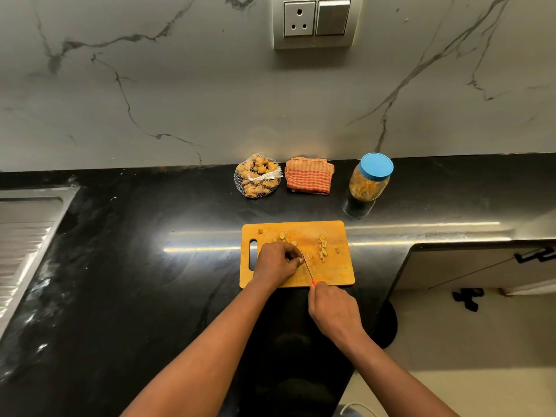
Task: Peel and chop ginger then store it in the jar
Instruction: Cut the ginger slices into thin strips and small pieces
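Observation:
A wooden cutting board (331, 272) lies on the black counter. My left hand (276, 261) presses down on a ginger piece at the board's middle, fingers curled; the piece itself is mostly hidden under them. My right hand (332, 311) grips a knife (307, 266) with a red handle, its blade edge down on the board right beside my left fingertips. Chopped ginger sticks (322, 246) lie in a small pile to the right of the blade, and ginger slices (284, 236) sit behind my left hand. A jar (368, 180) with a blue lid stands behind the board, closed.
A net bag of whole ginger (258, 176) and a folded orange checked cloth (309, 175) rest by the marble wall. A steel sink drainboard (27, 230) is at the far left. The counter's edge drops off to the right, above cabinet doors (481, 266).

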Available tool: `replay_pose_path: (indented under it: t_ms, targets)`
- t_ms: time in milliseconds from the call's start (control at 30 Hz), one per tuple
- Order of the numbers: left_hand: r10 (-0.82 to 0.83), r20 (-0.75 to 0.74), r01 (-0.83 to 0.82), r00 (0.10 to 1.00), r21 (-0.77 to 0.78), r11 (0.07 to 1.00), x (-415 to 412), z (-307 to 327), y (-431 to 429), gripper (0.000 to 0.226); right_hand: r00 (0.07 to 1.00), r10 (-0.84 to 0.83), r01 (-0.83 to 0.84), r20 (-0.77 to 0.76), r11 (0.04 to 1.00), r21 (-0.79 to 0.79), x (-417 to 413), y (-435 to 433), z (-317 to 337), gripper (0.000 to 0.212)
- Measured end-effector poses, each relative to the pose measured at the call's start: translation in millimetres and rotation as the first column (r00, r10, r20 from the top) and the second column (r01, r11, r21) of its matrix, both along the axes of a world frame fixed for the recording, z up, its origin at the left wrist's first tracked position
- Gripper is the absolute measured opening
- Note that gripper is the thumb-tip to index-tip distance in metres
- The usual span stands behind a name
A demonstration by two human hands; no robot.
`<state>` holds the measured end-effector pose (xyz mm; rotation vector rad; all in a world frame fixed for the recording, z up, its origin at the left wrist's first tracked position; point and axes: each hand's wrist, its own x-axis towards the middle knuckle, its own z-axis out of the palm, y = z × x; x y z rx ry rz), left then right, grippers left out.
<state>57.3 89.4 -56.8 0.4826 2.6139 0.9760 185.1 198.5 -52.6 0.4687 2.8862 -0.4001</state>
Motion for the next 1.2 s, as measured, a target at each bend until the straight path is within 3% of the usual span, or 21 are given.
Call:
replay_pose_path:
  t_ms: [400, 867, 1200]
  targets:
    - [-0.007, -0.007, 0.007, 1.000, 0.001, 1.000, 0.2, -0.6, -0.2, 0.013, 0.997, 0.017, -0.021, 0.076, 0.998, 0.058, -9.9, -0.9, 1.2, 0.035]
    - [-0.019, 0.010, 0.019, 1.000, 0.017, 1.000, -1.4, -0.9, -2.9, 0.011, 0.999, -0.043, 0.043, -0.012, 0.999, 0.020, 1.7, 4.8, -0.7, 0.039]
    - [0.028, -0.019, -0.027, 0.999, 0.055, 0.998, 3.3, -2.3, -1.2, 0.006, 1.000, -0.002, 0.002, -0.030, 1.000, 0.010, 0.2, -2.8, -1.6, 0.042]
